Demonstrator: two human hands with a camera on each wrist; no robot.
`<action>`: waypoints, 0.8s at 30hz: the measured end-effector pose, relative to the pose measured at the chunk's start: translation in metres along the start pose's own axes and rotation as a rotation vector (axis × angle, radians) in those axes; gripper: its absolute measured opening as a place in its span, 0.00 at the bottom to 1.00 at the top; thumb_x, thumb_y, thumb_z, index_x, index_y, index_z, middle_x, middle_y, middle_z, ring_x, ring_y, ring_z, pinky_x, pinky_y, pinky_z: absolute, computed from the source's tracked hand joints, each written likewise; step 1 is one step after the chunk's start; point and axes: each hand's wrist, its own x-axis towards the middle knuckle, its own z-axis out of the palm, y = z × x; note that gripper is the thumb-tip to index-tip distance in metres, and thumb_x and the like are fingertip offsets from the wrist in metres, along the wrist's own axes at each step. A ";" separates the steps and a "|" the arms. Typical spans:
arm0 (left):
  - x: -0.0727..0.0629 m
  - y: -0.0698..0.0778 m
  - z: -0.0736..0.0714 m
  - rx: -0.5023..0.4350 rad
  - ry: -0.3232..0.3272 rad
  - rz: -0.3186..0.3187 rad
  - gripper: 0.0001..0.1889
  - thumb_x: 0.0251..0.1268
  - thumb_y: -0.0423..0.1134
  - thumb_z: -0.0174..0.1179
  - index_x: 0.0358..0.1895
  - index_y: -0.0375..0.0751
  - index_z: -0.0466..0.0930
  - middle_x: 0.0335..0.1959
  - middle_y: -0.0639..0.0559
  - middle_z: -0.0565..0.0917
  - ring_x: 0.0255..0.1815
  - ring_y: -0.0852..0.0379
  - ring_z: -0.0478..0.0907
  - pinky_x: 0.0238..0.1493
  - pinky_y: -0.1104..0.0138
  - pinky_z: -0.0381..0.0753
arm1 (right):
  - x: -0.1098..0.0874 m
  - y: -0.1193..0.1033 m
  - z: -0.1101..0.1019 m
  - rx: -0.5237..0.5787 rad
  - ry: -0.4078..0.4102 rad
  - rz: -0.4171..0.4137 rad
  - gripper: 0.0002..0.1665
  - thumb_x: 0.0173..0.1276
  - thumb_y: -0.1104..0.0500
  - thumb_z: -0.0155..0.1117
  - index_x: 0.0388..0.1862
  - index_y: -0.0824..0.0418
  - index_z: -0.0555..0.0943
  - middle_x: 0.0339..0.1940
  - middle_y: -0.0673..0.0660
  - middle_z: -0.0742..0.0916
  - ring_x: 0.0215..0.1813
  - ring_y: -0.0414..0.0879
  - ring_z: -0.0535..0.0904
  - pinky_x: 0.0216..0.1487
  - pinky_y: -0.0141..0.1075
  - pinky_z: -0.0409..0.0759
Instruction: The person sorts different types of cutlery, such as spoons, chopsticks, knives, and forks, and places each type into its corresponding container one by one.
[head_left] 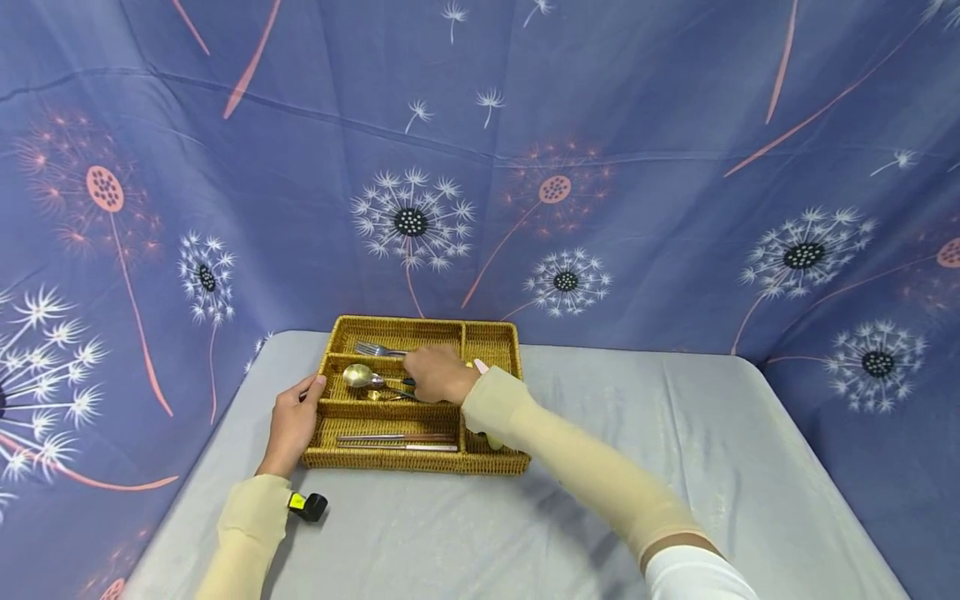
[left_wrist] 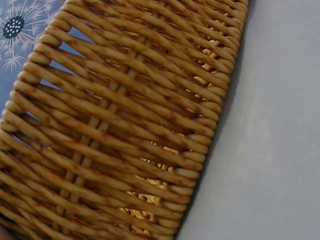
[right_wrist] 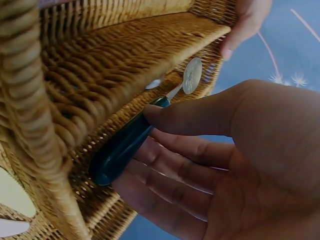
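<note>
A woven wicker tray (head_left: 408, 467) with several compartments lies in front of me. My left hand (head_left: 294, 429) grips its left edge, thumb at the rim; in the left wrist view the woven side (left_wrist: 115, 115) fills most of the frame. My right hand (head_left: 437, 375) is over the middle compartment. The right wrist view shows its thumb and fingers pinching the dark green handle of a spoon (right_wrist: 125, 142), the bowl pointing away from the palm. Beside it, a second shiny utensil (right_wrist: 154, 84) is partly hidden by a divider.
Forks (head_left: 371, 349) lie in the back compartment, and chopsticks (head_left: 397, 437) in the front one. Pale yellow and white items in the right compartment are partly covered by my right forearm. A grey-clothed table (head_left: 600, 500) meets a blue dandelion-patterned curtain (head_left: 660, 208) behind the tray.
</note>
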 end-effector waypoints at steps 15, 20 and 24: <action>0.000 -0.010 0.000 -0.042 0.161 0.110 0.33 0.87 0.59 0.48 0.83 0.45 0.68 0.79 0.38 0.72 0.77 0.39 0.71 0.76 0.48 0.72 | -0.087 0.023 0.011 0.426 0.359 0.033 0.21 0.76 0.58 0.73 0.63 0.64 0.83 0.56 0.59 0.87 0.51 0.51 0.86 0.42 0.39 0.87; -0.006 -0.013 0.004 -0.040 0.439 0.285 0.23 0.85 0.44 0.56 0.76 0.45 0.78 0.66 0.44 0.83 0.60 0.50 0.79 0.59 0.63 0.75 | -0.143 0.045 0.032 0.495 0.551 0.124 0.19 0.75 0.57 0.75 0.61 0.61 0.83 0.48 0.54 0.87 0.48 0.52 0.85 0.45 0.45 0.87; -0.028 -0.010 0.005 0.115 0.491 0.341 0.23 0.84 0.42 0.56 0.76 0.43 0.78 0.70 0.39 0.78 0.66 0.37 0.75 0.62 0.43 0.73 | -0.185 0.072 0.055 0.468 0.650 0.207 0.19 0.74 0.57 0.76 0.59 0.60 0.84 0.45 0.53 0.87 0.46 0.50 0.85 0.46 0.47 0.88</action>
